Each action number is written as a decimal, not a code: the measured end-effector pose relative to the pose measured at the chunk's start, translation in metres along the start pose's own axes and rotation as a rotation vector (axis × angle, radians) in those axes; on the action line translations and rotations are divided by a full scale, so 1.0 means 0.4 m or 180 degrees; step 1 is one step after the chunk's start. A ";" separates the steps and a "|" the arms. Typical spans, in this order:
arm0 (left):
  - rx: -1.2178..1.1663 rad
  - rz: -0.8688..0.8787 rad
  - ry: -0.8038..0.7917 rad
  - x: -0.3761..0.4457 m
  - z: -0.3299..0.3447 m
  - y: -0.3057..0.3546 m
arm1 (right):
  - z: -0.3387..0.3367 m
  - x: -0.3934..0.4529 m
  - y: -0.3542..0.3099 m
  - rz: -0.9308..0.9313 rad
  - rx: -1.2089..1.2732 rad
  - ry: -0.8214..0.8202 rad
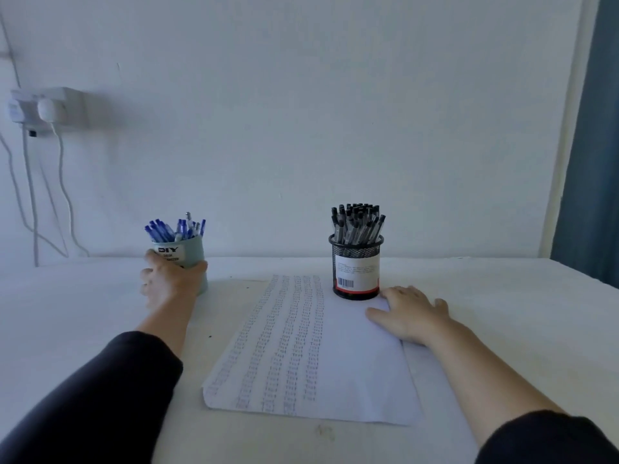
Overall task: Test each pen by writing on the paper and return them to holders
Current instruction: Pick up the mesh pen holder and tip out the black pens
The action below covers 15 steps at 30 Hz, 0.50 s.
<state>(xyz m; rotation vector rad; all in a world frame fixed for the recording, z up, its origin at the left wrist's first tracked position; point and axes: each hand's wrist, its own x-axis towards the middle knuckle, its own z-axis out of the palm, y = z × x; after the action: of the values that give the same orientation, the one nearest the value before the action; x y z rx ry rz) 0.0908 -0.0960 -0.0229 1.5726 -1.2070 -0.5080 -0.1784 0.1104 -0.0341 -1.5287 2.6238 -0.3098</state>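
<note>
Two holders, one sheet, two hands in my head view. Biggest thing is the white table [83,313], filling the lower half of frame. On it, center-bottom, lies the paper [351,373], w/ columns of small blue marks down its left and middle parts; right part blank.

R hand [410,316], center-right, lies flat on the paper's right edge, fingers straight and slightly apart, holding nothing, fingertips just beside the mesh cup. L hand [170,277], center-left, is wrapped round the base of the grey cup, thumb on its right side, fingers on the left.

Mesh cup [356,267], black w/ a white label and barcode, stands on the paper's far right corner, packed w/ black pens [358,224], upright. Grey cup [187,252], marked "DIY", stands on the table left of the paper, holding blue pens [176,227], tips fanned out.

Upper left: wall socket [47,107] w/ plugs, cords hanging down.
</note>
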 end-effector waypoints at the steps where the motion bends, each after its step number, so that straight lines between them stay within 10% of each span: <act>1: -0.0038 -0.0095 -0.0011 -0.007 -0.004 0.005 | 0.001 0.000 0.001 -0.0008 0.0017 -0.0033; 4: -0.0152 -0.0042 0.0188 -0.053 -0.007 0.056 | -0.001 -0.005 0.001 -0.0081 0.0105 -0.0098; 8: 0.0043 0.1513 0.0194 -0.157 0.013 0.162 | -0.026 -0.016 0.013 -0.0204 0.0086 -0.0240; 10: -0.0124 0.1886 -0.0743 -0.224 0.047 0.209 | -0.038 -0.020 0.025 -0.0226 0.0164 -0.0336; 15: -0.0389 0.0785 -0.2842 -0.348 0.143 0.240 | -0.042 -0.024 0.033 -0.0224 0.0346 -0.0374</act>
<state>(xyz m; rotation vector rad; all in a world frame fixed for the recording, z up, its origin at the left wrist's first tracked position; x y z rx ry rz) -0.0533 0.0048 0.0076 1.0663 -1.9506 -1.1594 -0.1879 0.1273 -0.0209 -1.5561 2.4268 -0.3504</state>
